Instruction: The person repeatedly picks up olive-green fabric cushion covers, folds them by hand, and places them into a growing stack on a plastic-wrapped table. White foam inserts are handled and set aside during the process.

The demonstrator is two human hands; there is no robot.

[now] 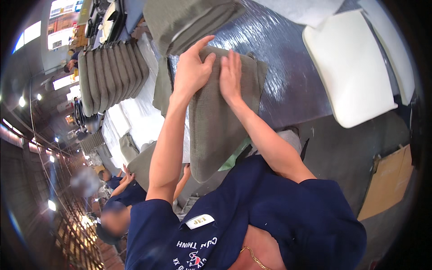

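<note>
A person's two bare hands are working over a grey-green fabric-covered cushion (pixel 216 121), which is lying at the near edge of a table (pixel 294 92) wrapped in shiny film. The left hand (pixel 191 69) is resting on the cushion's far left part, index finger and thumb spreading apart; whether its other fingers are gripping, I cannot tell. The right hand (pixel 231 78) is hovering over or touching the top just beside it, fingers extending and pressing together, slightly blurred. Another grey-green cushion (pixel 191 20) is lying beyond. A white pad (pixel 348 67) is lying to the right; a cushion row (pixel 112 76) is standing far left. Nearer left, a co-worker's hand (pixel 128 175) is touching another cushion (pixel 145 163).
</note>
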